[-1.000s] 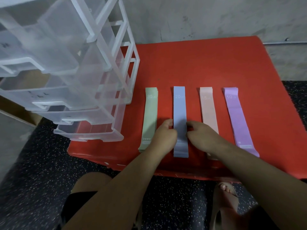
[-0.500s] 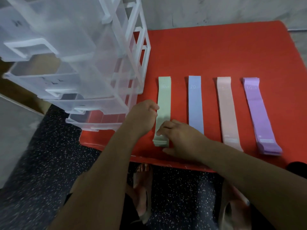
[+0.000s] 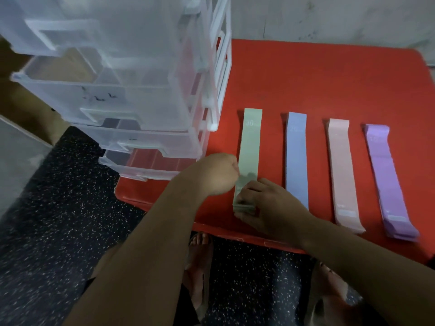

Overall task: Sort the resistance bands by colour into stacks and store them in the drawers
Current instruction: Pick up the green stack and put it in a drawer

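R grip clasps near end of green stack; L grip curled at its left side, hold unclear. 4 stacks along tabletop front edge: green, blue stack, pink stack, purple stack. Drawer unit, 4 drawers out, at left edge.

Green stack, blue stack, red table.

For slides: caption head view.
Left hand, right hand grip green band stack by clear drawers; blue stack, pink stack, purple stack wait.
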